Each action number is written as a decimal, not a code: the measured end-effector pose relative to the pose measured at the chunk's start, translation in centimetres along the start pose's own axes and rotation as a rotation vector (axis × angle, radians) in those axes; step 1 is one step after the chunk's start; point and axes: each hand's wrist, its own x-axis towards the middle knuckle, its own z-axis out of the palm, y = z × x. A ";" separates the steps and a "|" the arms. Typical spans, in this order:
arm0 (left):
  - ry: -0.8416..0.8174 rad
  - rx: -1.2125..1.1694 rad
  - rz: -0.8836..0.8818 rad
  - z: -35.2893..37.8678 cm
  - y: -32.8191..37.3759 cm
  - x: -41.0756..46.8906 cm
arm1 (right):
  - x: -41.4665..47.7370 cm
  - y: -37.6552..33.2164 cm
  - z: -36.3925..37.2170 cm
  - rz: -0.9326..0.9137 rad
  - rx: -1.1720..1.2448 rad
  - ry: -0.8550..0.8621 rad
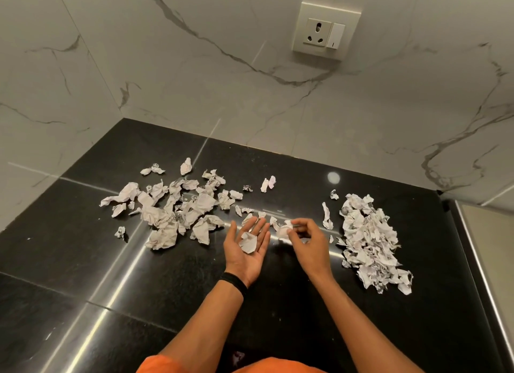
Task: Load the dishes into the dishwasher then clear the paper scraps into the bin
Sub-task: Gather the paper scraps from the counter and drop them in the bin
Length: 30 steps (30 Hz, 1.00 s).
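Crumpled white paper scraps lie on a black stone counter (83,261). A loose scatter of scraps (178,205) covers the left middle. A dense heap of scraps (370,242) lies at the right. My left hand (246,247) is held palm up with straight fingers, and a paper scrap (249,242) rests in the palm. My right hand (306,239) hovers just right of it, its fingers pinching a small scrap (285,230) above the counter. No dishes, dishwasher or bin show in this view.
A marble wall (194,80) rises behind the counter, with a socket and switch plate (325,30) high on it. The counter's right edge (456,233) drops to a pale surface. A few stray scraps (268,183) lie near the back.
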 end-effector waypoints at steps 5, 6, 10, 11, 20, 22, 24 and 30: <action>-0.028 -0.025 -0.019 0.8 -0.4 0.4 | -0.6 -2.3 2.2 -0.057 0.106 -0.286; -0.044 -0.040 -0.025 0.8 -0.3 0.4 | -0.5 -2.3 2.4 -0.083 0.061 -0.284; -0.075 -0.110 -0.030 0.5 0.2 0.0 | 1.0 -1.4 2.0 -0.053 0.037 -0.071; -0.075 -0.130 -0.029 0.4 0.4 0.0 | 1.7 -0.9 1.8 -0.032 -0.012 -0.043; -0.013 -0.139 0.005 -0.7 0.9 -0.5 | 3.5 2.1 2.5 -0.178 -0.543 -0.189; -0.002 -0.130 0.007 -1.0 0.9 -0.4 | 3.2 2.1 2.4 -0.195 -0.540 -0.171; 0.015 -0.127 0.012 -1.2 0.9 -0.4 | 2.9 2.1 2.1 -0.152 -0.474 -0.150; 0.054 -0.100 0.009 -1.1 0.2 0.1 | 2.0 -0.7 1.6 -0.021 0.000 -0.136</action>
